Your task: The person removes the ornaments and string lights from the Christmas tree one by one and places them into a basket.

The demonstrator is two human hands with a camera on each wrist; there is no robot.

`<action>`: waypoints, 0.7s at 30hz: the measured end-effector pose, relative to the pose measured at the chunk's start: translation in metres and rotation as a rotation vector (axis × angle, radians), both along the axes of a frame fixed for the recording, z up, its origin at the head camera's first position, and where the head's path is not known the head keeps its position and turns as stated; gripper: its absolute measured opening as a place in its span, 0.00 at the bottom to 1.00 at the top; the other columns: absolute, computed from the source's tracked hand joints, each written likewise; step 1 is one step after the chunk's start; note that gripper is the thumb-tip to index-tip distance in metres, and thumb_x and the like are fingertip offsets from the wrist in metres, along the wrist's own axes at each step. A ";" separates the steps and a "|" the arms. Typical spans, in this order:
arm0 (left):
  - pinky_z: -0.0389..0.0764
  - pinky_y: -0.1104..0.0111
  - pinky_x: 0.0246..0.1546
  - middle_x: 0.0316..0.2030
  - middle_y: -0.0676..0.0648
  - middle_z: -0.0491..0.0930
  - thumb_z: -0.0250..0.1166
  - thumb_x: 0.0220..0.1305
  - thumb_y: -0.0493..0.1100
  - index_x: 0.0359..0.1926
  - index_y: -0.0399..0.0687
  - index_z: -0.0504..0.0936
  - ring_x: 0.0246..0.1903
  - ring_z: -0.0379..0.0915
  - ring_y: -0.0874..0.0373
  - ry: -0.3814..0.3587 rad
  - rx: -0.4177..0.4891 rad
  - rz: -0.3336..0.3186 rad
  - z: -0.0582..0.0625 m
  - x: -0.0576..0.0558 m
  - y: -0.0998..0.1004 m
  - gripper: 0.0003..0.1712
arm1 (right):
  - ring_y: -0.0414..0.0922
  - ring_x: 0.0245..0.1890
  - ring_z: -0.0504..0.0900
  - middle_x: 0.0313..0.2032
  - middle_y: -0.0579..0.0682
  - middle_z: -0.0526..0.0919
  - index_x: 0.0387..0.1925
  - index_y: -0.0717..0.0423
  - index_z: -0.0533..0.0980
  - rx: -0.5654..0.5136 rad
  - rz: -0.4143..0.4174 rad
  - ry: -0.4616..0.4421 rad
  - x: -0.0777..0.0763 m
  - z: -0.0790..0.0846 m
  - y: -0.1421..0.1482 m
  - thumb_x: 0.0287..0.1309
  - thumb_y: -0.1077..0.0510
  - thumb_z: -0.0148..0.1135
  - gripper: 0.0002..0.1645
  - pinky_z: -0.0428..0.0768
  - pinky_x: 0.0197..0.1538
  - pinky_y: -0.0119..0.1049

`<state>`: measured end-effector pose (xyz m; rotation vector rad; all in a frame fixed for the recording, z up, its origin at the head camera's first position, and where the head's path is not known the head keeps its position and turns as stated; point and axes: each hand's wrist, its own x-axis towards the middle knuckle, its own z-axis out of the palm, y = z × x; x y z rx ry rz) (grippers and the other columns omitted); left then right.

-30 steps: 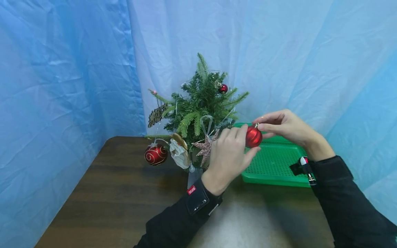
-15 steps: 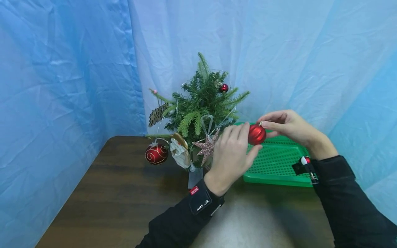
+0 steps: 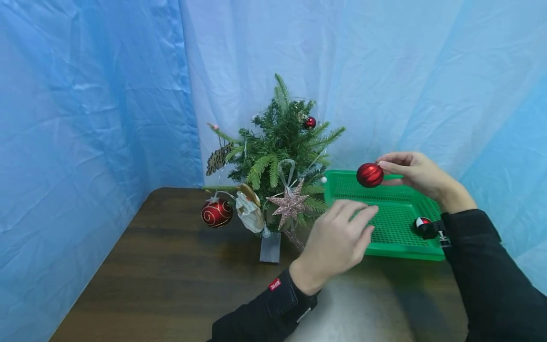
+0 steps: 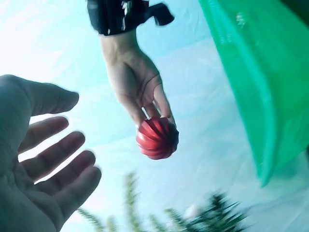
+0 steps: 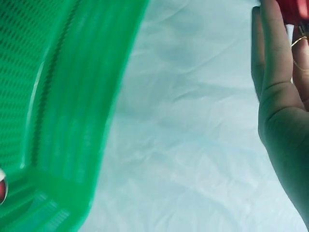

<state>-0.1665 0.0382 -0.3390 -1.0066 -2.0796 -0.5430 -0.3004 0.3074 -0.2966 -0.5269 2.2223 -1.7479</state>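
Note:
A ribbed red bauble (image 3: pixel 370 175) hangs in the air over the green basket's far side. My right hand (image 3: pixel 420 176) pinches it at its cap end, seen also in the left wrist view, where the bauble (image 4: pixel 157 138) sits at the fingertips. A thin gold thread (image 5: pixel 300 42) shows by those fingers in the right wrist view. My left hand (image 3: pixel 335 240) is lower and to the left, apart from the bauble, its fingers loosely spread with nothing in them. Left of it stands a small Christmas tree (image 3: pixel 279 142), with a pink glitter star (image 3: pixel 288 204) nearest the hand.
The green basket (image 3: pixel 384 249) lies right of the tree; a red and white ornament (image 3: pixel 423 221) shows in it by my right cuff. A swirled red bauble (image 3: pixel 216 213), a white angel-like figure (image 3: pixel 249 212) and a small red ball (image 3: pixel 309 122) hang on the tree. Blue curtains surround the table.
My left hand has come off the bauble and dropped down and to the right. The right hand has carried the bauble slightly right and up, tilting it. More of the star is visible.

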 end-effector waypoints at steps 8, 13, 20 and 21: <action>0.74 0.75 0.58 0.49 0.52 0.83 0.68 0.68 0.46 0.53 0.54 0.86 0.52 0.76 0.59 -0.081 -0.121 0.051 -0.048 0.004 0.014 0.14 | 0.40 0.51 0.82 0.58 0.56 0.77 0.71 0.70 0.61 0.227 -0.094 -0.067 -0.016 -0.023 0.026 0.73 0.48 0.58 0.38 0.82 0.55 0.46; 0.77 0.73 0.52 0.48 0.52 0.84 0.71 0.65 0.46 0.50 0.55 0.88 0.50 0.76 0.59 -0.123 -0.114 0.061 -0.073 0.009 0.021 0.13 | 0.53 0.58 0.79 0.65 0.70 0.68 0.71 0.72 0.61 0.351 -0.089 -0.089 -0.023 -0.045 0.041 0.75 0.48 0.57 0.38 0.83 0.54 0.47; 0.78 0.69 0.50 0.50 0.52 0.84 0.71 0.64 0.47 0.50 0.57 0.88 0.52 0.76 0.58 -0.114 -0.131 0.099 -0.083 0.008 0.024 0.13 | 0.70 0.63 0.71 0.64 0.77 0.67 0.69 0.77 0.61 0.473 -0.103 -0.102 -0.030 -0.063 0.055 0.78 0.55 0.52 0.33 0.84 0.52 0.48; 0.78 0.69 0.50 0.50 0.52 0.83 0.71 0.65 0.47 0.51 0.57 0.88 0.52 0.76 0.58 -0.125 -0.136 0.102 -0.083 0.007 0.023 0.13 | 0.70 0.63 0.71 0.64 0.77 0.67 0.69 0.78 0.61 0.493 -0.104 -0.103 -0.031 -0.064 0.056 0.78 0.54 0.52 0.33 0.84 0.52 0.48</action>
